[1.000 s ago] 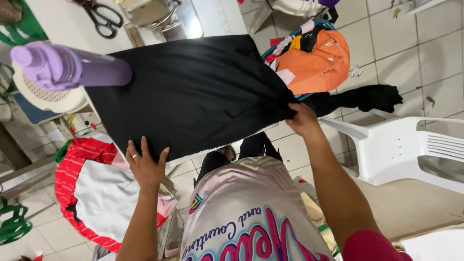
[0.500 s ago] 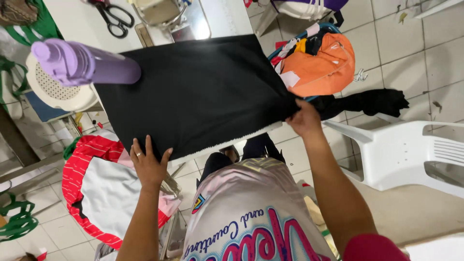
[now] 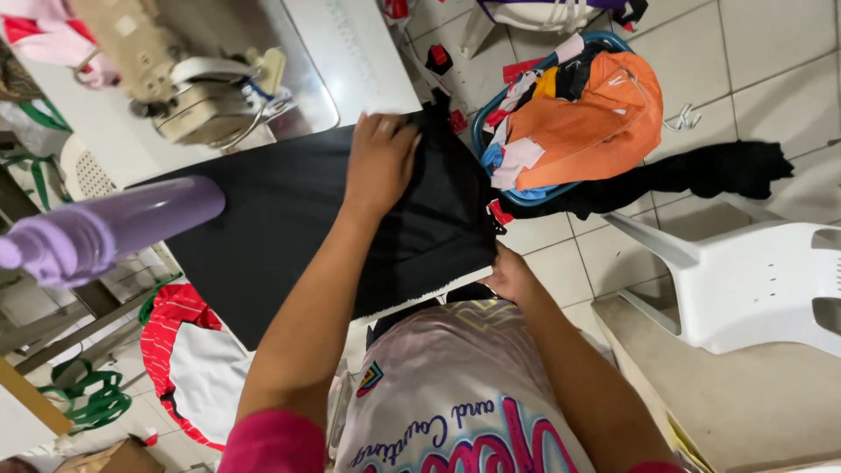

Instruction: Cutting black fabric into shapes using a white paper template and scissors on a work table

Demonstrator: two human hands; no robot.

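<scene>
A sheet of black fabric [image 3: 280, 228] lies spread over the white sewing table [image 3: 350, 52]. My left hand [image 3: 378, 162] presses flat on the fabric near its far right part, fingers together. My right hand [image 3: 506, 273] pinches the fabric's near right corner at the table's edge. A beige sewing machine [image 3: 188, 83] stands on the table just beyond the fabric.
A purple bottle [image 3: 105, 229] juts in at the left. A blue basket [image 3: 569, 123] heaped with orange and mixed cloth sits on the tiled floor, with black cloth [image 3: 727, 171] trailing right. A white plastic chair [image 3: 745, 280] stands at right. Red-and-white cloth [image 3: 197, 372] lies below the table.
My left hand has moved from the fabric's near edge up across it to the far right part. The view has shifted, and the sewing machine now shows. My right hand keeps the corner.
</scene>
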